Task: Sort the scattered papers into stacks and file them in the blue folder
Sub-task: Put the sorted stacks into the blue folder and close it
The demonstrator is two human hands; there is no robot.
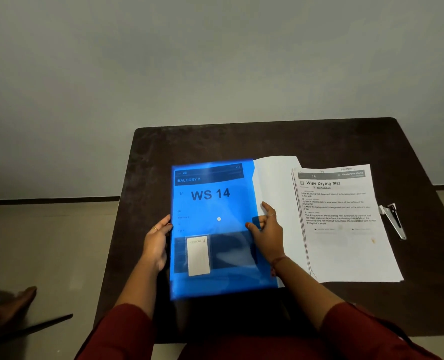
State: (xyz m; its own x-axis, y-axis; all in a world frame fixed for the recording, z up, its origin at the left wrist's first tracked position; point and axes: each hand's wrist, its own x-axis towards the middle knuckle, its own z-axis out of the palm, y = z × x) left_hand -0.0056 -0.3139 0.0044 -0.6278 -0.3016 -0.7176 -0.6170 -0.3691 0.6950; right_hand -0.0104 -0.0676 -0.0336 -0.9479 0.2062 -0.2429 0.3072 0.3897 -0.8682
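Note:
A translucent blue folder (215, 255) lies on the dark table (267, 141), with a sheet reading "WS 14" showing through it. My left hand (156, 245) holds the folder's left edge, fingers under or along it. My right hand (266, 229) pinches the folder's flap at the right edge, over a white sheet (275, 178) that sticks out from beneath the folder. A stack of printed papers (345, 229), headed "Wipe Drying Mat", lies to the right of the folder.
A white and black stapler-like tool (393, 219) lies at the table's right side. The wall rises behind the table. A person's foot (21, 300) shows on the floor at the lower left.

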